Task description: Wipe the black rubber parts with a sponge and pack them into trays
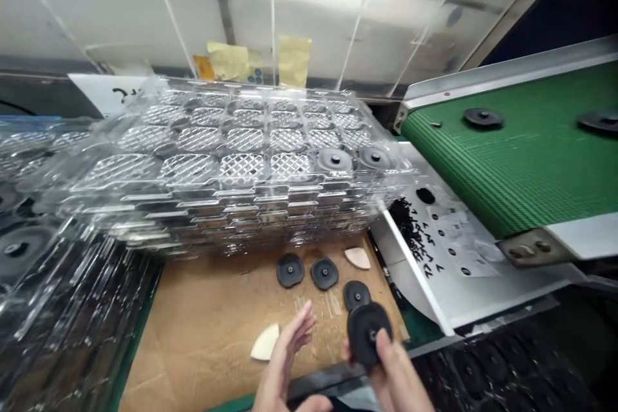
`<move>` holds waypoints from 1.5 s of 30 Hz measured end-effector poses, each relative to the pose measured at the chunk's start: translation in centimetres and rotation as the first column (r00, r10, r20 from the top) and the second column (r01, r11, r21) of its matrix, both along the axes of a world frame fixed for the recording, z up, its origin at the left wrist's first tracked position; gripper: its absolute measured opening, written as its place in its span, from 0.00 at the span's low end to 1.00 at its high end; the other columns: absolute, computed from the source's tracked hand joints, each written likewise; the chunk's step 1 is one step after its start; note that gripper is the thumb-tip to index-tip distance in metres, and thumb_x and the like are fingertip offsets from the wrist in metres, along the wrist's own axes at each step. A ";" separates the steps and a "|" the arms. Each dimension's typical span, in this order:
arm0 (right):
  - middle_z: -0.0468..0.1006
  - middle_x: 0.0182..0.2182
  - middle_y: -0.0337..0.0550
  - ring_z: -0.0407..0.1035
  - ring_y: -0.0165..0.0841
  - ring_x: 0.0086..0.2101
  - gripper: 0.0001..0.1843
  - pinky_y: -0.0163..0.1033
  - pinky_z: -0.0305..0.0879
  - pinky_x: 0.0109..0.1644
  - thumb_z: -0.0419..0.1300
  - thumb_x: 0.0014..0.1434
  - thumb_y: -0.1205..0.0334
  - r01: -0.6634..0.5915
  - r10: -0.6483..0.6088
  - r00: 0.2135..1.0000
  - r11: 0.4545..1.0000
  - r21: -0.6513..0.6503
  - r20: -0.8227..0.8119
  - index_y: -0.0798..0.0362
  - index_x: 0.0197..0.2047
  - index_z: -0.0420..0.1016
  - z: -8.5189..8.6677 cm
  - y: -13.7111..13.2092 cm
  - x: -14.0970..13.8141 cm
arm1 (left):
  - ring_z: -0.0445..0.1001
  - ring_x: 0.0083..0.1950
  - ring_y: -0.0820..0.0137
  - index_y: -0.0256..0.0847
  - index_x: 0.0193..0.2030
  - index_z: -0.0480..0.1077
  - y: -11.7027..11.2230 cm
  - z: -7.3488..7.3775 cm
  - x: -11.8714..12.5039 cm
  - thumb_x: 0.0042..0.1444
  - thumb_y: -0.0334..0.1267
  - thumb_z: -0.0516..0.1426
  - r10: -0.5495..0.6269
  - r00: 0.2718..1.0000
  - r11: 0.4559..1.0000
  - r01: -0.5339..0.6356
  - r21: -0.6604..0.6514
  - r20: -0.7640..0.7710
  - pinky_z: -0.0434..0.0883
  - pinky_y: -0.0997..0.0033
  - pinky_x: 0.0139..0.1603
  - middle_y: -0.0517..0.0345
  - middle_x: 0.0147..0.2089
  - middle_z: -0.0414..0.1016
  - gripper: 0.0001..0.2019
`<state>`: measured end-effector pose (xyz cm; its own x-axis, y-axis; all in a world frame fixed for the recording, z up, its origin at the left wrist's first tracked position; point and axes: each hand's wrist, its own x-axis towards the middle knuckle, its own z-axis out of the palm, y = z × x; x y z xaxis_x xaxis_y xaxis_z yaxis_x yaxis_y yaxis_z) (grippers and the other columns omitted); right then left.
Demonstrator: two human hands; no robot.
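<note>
Two hands: right hand (pixel 400 370) fingers (pixel 386 342) closed on a black disc (pixel 363 335) above the near edge of the cardboard (pixel 203 315); left hand (pixel 284 360) open, holding nothing, just beside it.
Surface: three loose discs (pixel 324 273) on the cardboard, near the held one.
Top tray (pixel 232 164): clear, on a stack of trays; two seated discs (pixel 335 159) in its right-end pockets.
Green belt (pixel 521 161): two belt discs (pixel 483 118).

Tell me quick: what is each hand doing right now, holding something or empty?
The left hand is open, fingers stretched out, holding nothing.
The right hand is closed on a black round part.
</note>
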<state>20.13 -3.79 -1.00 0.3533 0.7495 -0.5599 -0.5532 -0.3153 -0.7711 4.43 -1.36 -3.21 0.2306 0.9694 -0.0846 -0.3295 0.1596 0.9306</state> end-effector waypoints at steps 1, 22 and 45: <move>0.79 0.22 0.47 0.73 0.35 0.26 0.28 0.40 0.69 0.35 0.66 0.41 0.36 -0.056 0.053 0.995 0.998 -0.039 -0.082 0.57 0.27 0.78 -0.6 -0.4 -1.7 | 0.65 0.62 0.55 0.54 0.58 0.66 -0.3 -0.2 0.2 0.41 0.48 0.66 0.012 1.000 1.000 -0.012 0.023 -0.010 0.65 0.62 0.60 0.51 0.64 0.65 0.34; 0.70 0.51 0.52 0.62 0.48 0.51 0.16 0.59 0.59 0.54 0.58 0.58 0.56 -0.799 0.474 0.237 0.591 -0.108 0.848 0.46 0.50 0.74 -6.2 1.8 -6.4 | 0.66 0.62 0.57 0.53 0.53 0.68 0.2 1.6 -7.2 0.46 0.41 0.65 0.413 0.834 0.842 -0.195 -0.503 0.367 0.66 0.59 0.59 0.54 0.61 0.69 0.25; 0.74 0.47 0.47 0.66 0.38 0.46 0.16 0.46 0.67 0.48 0.56 0.61 0.67 -0.865 0.013 0.249 0.452 0.217 0.968 0.45 0.49 0.76 3.5 5.1 -7.2 | 0.75 0.45 0.68 0.46 0.50 0.73 0.1 3.8 -5.1 0.35 0.39 0.70 0.377 0.876 0.793 -0.138 -0.593 0.300 0.73 0.78 0.43 0.55 0.46 0.78 0.30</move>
